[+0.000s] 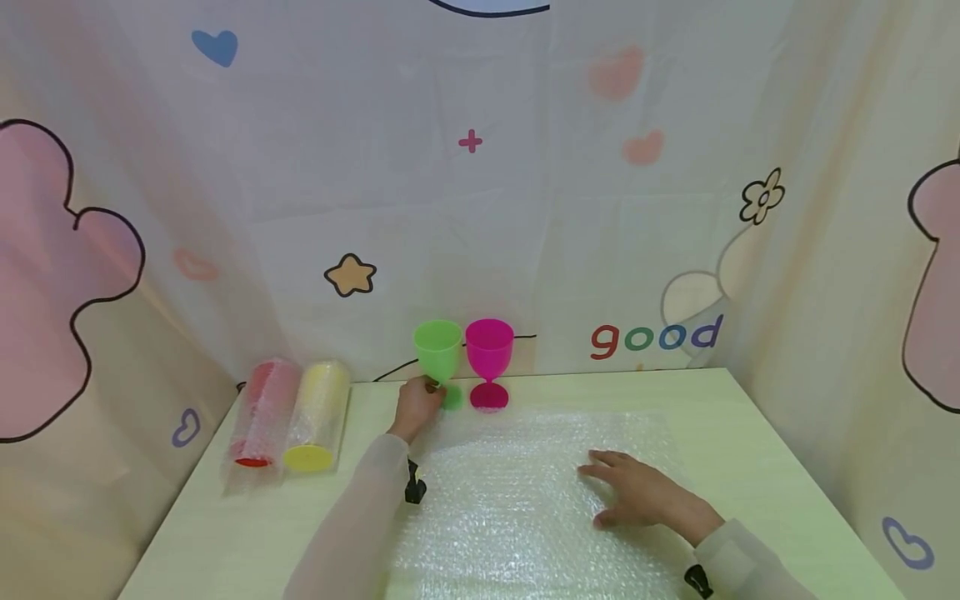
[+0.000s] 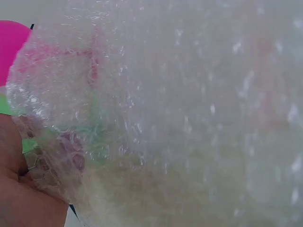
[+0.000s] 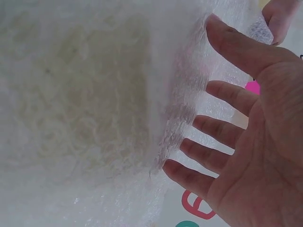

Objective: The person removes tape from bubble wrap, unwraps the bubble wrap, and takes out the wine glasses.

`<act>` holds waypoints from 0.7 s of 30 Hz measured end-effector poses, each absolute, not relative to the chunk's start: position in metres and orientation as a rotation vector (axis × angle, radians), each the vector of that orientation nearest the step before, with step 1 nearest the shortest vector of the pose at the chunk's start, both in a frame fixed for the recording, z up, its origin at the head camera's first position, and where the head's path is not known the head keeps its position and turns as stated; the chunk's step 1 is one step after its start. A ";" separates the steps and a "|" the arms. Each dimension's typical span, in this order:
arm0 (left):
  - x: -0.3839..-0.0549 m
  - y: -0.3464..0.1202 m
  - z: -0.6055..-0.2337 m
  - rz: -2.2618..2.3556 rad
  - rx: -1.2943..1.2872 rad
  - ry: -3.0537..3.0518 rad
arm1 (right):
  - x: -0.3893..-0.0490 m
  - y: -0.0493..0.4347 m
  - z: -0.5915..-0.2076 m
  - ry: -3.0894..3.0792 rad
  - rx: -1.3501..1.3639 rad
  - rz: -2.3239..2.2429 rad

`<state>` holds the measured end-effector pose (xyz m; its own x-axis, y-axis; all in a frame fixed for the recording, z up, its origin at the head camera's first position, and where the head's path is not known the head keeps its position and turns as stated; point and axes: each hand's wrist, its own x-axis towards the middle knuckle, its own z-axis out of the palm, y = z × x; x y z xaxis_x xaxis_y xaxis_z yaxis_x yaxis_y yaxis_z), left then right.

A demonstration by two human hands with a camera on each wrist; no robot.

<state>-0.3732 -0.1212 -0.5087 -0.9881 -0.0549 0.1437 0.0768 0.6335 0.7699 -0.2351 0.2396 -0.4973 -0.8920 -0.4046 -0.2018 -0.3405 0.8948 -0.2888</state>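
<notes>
While between the hands, bubble wrap

There is room to pass over the right side of the tabletop. At the back, the green cup and pink cup leave a thin gap. 2 wrapped things, the red bundle and yellow bundle, block the left.

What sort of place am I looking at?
Probably a makeshift packing or filming booth: cartoon-printed curtains hang around a pale table, with bubble wrap spread on it.
</notes>
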 end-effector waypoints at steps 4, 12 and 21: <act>-0.369 -0.127 -0.508 -1.292 -0.023 -2.688 | -0.235 0.241 -0.500 2.805 -0.578 -0.360; -0.352 -0.144 -0.492 -1.332 -0.059 -2.682 | -0.233 0.242 -0.496 2.807 -0.622 -0.366; -0.326 -0.156 -0.477 -1.234 -0.143 -2.663 | -0.232 0.242 -0.495 2.810 -0.623 -0.349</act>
<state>-0.3257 -0.1559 -0.4766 -0.9747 0.0027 0.2236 0.1723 0.6460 0.7436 -0.2320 0.2415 -0.4947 -0.8798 -0.4392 -0.1820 -0.3813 0.8805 -0.2816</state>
